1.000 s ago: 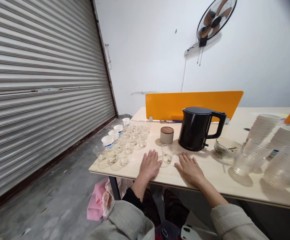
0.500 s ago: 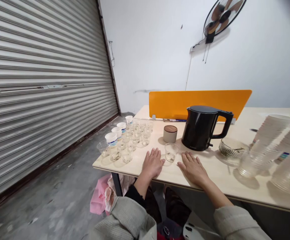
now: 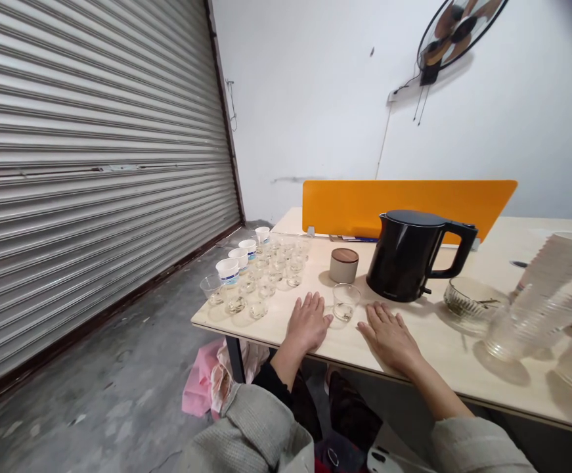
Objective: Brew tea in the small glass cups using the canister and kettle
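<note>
As I viewed the bench through the head camera, the pale table (image 3: 443, 364) carried a black kettle (image 3: 404, 259) behind the hands. The left hand (image 3: 308, 322) and right hand (image 3: 389, 335) lay flat, palms down, fingers spread, gripping nothing, set apart near the front edge. A lidded canister (image 3: 343, 265) stood left of the kettle. The small glass (image 3: 345, 302) stood upright between the hands, near both; I could not confirm contact.

glass (image 3: 345, 303) between hands | kettle (image 3: 406, 265) behind | cups (image 3: 261, 279) left
</note>
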Motion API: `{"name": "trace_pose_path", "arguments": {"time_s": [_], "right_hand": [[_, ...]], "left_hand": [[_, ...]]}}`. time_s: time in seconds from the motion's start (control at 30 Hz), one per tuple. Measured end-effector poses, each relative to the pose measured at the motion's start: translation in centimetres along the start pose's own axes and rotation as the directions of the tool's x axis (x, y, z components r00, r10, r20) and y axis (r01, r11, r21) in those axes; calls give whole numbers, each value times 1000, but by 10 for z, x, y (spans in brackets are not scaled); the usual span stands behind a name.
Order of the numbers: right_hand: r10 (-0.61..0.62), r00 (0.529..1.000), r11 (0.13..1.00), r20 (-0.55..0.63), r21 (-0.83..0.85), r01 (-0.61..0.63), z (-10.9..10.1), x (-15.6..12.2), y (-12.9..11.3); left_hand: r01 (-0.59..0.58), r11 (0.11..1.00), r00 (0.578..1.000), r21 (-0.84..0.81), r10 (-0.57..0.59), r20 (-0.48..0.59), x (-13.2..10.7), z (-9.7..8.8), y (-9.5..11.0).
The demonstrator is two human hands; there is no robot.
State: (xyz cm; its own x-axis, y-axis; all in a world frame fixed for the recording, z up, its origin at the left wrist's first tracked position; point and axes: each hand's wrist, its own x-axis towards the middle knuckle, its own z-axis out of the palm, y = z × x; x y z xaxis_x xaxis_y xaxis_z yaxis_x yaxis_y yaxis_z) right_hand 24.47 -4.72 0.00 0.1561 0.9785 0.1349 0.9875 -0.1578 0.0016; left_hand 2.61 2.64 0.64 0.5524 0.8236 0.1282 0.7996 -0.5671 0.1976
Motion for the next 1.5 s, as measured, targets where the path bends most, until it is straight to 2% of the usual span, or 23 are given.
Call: {"name": "trace_pose_path", "arguments": {"time_s": [0.27, 0.57, 1.07, 1.27, 1.33, 1.4, 1.43, 1.47, 1.5], "right_hand": [[18, 999, 1000, 27, 7, -18, -3, 1, -1], [13, 1000, 1000, 9, -3, -13, 3, 3, 1], [8, 1000, 1000, 17, -4, -8, -4, -3, -2], [-13, 1000, 998, -16, 64, 13, -5, -6, -6], [-22, 997, 990, -70, 136, 31, -8, -10, -3], [37, 972, 969, -233, 245, 22, -17, -20, 6], [115, 933, 953, -341, 304, -6, -25, -25, 13], [218, 869, 932, -444, 359, -51, -34, -32, 23], [325, 786, 909, -527, 403, -106, -45, -38, 35]], "left_hand": [[-4, 1000, 1000, -9, 4, -14, 0, 1, -1], [-5, 1000, 1000, -14, 4, -18, 0, 1, 0], [6, 1000, 1000, 2, -6, -6, -3, -1, 1], [2, 1000, 1000, 26, -2, 2, -2, 3, 0], [0, 999, 1000, 34, 0, 2, -2, 4, 0], [0, 999, 1000, 39, 0, -2, -2, 4, 0], [0, 999, 1000, 39, 0, -3, -2, 4, 0], [1, 999, 1000, 37, 0, -4, -2, 4, 0], [1, 999, 1000, 34, 0, -5, -2, 4, 0]]}}
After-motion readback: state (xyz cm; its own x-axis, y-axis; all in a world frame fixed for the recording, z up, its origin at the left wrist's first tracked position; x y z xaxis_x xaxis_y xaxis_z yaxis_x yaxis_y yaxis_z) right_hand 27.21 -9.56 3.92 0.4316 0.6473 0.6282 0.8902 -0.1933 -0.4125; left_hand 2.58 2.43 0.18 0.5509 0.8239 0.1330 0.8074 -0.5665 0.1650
